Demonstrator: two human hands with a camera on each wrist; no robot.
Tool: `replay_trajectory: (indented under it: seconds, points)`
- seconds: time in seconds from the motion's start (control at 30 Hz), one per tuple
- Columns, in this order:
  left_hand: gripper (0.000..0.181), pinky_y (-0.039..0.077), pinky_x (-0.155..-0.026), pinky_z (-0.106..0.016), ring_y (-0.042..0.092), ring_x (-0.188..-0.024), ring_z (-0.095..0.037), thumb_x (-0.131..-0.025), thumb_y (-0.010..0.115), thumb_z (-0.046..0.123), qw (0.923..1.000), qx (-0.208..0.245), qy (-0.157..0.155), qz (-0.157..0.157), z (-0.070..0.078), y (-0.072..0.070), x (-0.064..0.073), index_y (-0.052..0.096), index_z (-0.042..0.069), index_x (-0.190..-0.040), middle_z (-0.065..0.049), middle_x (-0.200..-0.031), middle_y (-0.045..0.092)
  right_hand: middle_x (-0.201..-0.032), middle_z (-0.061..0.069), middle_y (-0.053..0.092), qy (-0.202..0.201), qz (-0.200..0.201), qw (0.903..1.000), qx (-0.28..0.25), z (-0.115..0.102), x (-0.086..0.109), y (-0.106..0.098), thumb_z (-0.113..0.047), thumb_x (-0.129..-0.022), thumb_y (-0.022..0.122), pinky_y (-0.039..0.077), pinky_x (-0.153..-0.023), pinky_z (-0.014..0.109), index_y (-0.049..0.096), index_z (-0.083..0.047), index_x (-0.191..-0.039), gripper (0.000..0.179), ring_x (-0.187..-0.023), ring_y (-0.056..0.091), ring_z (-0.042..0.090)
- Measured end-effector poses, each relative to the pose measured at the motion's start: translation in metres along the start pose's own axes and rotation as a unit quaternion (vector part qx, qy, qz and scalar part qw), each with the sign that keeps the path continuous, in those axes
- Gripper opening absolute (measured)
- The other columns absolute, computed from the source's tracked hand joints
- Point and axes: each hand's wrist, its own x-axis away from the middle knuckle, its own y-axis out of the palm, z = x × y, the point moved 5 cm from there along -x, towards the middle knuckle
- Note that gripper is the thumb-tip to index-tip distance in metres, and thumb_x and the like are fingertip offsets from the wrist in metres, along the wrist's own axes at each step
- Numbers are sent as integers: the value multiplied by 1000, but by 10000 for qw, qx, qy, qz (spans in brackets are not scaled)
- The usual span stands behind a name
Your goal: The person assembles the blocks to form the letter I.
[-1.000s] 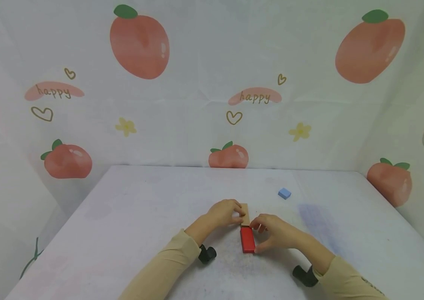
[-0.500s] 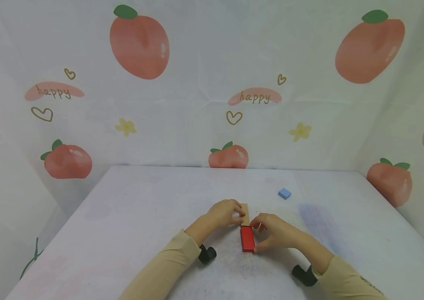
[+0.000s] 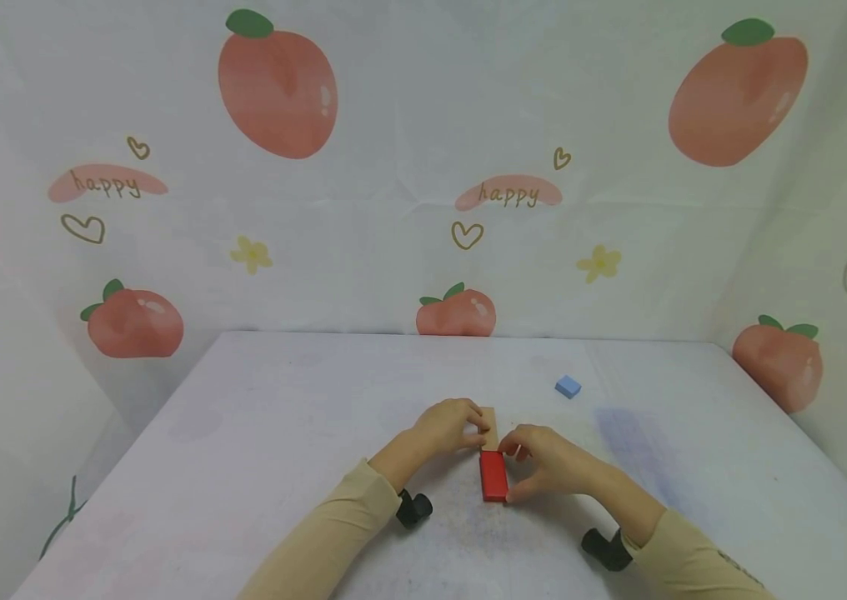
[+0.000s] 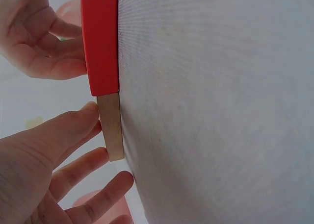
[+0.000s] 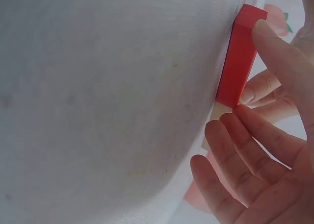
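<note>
A red rectangular block (image 3: 494, 477) lies flat on the white table, its far end against a plain wooden block (image 3: 490, 429). In the head view they form one line pointing away from me. My right hand (image 3: 554, 462) holds the red block lengthwise, thumb at its near corner and index finger by its far end; the other fingers stay spread in the right wrist view. From the left, my left hand (image 3: 448, 427) holds the wooden block with thumb and bent fingers, hiding part of it. The left wrist view shows the thumb (image 4: 81, 121) close to the joint.
A small blue block (image 3: 568, 387) lies farther back on the table (image 3: 318, 400), right of the hands. Black wrist cameras show below both wrists, the left one (image 3: 414, 509) nearer the red block. A fruit-printed cloth (image 3: 363, 167) hangs behind the table.
The red block has slid slightly away from me, closing up to the wooden block, with my right hand moving along. My left hand and the wooden block have stayed put.
</note>
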Motion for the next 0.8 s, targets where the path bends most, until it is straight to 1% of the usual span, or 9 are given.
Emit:
replay_trajectory:
  seconds: [0.23, 0.37, 0.6, 0.8]
  points:
    - [18, 48, -91, -27, 62, -106, -18, -83, 69, 20, 9999, -3, -106, -52, 1, -1, 1, 74, 13, -99, -3, -111, 68, -98, 6, 64, 44, 20, 10000, 24, 1, -1, 0, -28, -68, 82, 52, -73, 25, 61, -1, -103, 50, -84, 61, 16]
    - [18, 49, -90, -26, 63, -105, -18, -83, 69, 20, 9999, -9, -124, -29, 0, -1, 0, 74, 14, -99, -2, -110, 68, -98, 5, 64, 80, 2, 10000, 49, 2, -2, 1, -29, -68, 82, 52, -73, 25, 62, -1, -104, 50, -83, 61, 15]
    - [19, 48, -92, -27, 62, -106, -18, -83, 69, 21, 9999, -8, -145, -70, -2, 1, -1, 74, 14, -100, -3, -112, 68, -97, 5, 64, 89, -2, 9999, 103, 2, -3, 1, -29, -67, 83, 52, -73, 25, 62, -1, -103, 49, -83, 61, 16]
    - [18, 49, -90, -25, 63, -104, -17, -83, 70, 21, 9999, -52, -97, -36, -1, 0, 0, 74, 14, -99, -2, -109, 68, -96, 5, 65, 86, 1, 9999, 94, 1, -4, 1, -29, -67, 83, 53, -73, 25, 62, -1, -102, 49, -83, 62, 15]
